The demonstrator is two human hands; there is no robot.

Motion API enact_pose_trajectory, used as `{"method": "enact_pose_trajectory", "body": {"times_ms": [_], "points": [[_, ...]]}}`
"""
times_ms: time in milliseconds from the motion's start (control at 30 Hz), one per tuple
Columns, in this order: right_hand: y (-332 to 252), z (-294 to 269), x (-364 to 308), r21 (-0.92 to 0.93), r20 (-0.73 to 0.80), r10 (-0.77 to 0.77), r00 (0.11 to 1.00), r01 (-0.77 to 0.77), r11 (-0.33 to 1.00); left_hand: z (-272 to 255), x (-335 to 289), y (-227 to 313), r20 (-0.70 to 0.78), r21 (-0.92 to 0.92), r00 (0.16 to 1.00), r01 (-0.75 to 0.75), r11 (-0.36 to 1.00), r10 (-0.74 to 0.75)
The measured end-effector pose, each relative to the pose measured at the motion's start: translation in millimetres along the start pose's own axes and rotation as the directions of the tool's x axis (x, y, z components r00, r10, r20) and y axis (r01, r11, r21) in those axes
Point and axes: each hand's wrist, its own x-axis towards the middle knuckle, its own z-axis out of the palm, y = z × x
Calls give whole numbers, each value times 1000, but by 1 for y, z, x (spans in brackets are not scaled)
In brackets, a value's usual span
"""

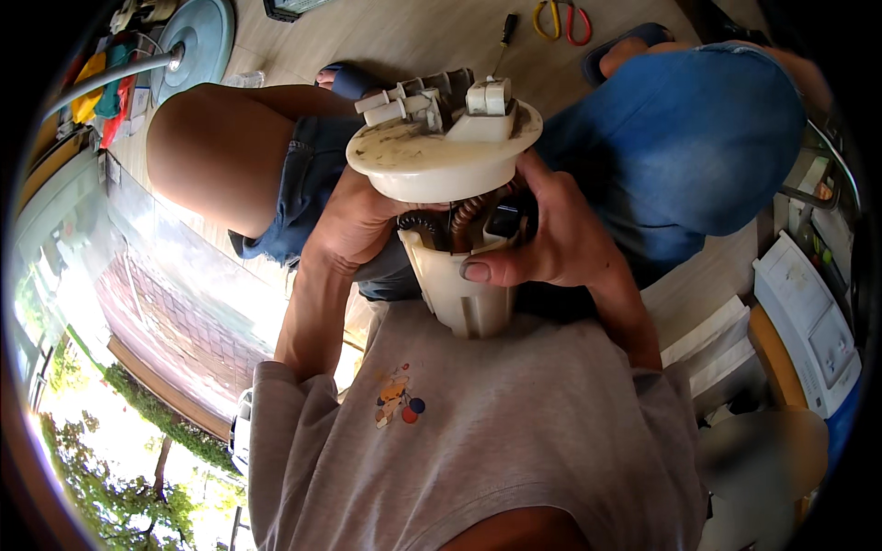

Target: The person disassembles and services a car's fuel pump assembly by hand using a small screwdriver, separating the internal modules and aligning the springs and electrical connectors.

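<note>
You hold the pump (450,211) upright over your lap, just above the hem of your grey shirt (478,432). It is a cream plastic unit with a wide round flange (432,156) on top, white ports (395,106) sticking up from that flange, and a narrower housing (464,289) hanging below it. Between flange and housing run a black ribbed hose (423,223) and coiled wires (473,213).

Your left hand (354,225) is closed around the pump's left side under the flange, fingers hidden behind it. Your right hand (560,239) grips the right side, thumb (491,269) pressed flat across the housing front, fingers curled up to the flange rim.

The risks, as I judge them:
- The hose and wires sit in the gap right by your thumb; if you pull flange and housing apart hard, they may stretch, kink or tear off
- The flange top looks dirty and perhaps greasy, so your grip may slip and the pump drop onto your legs or the floor
- The ports beyond the flange are thin and would snap on a knock

Past the pump a screwdriver (503,41) and yellow-and-red pliers (562,20) lie on the floor, well apart from your hands
</note>
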Motion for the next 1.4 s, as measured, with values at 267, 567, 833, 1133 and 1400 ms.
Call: {"method": "enact_pose_trajectory", "body": {"times_ms": [267, 567, 833, 1133, 1400], "points": [[4, 4, 0, 132, 11, -21, 1000, 20, 991, -10, -13, 0, 141, -138, 986, -68, 988, 87], [5, 6, 2, 285, 37, 6, 999, -16, 958, -10, -18, -8, 104, -175, 986, -113, 978, 133], [2, 0, 2, 251, 59, 95, 994, -107, 962, -8, -7, -3, 89, 57, 991, -103, 993, 98], [0, 2, 0, 267, 23, 96, 995, -99, 959, -8, -6, -6, 61, 139, 989, -142, 980, 135], [0, -1, 1, 195, 50, -14, 999, 4, 981, -10, 0, -16, 181, -73, 980, -70, 995, 82]]}}
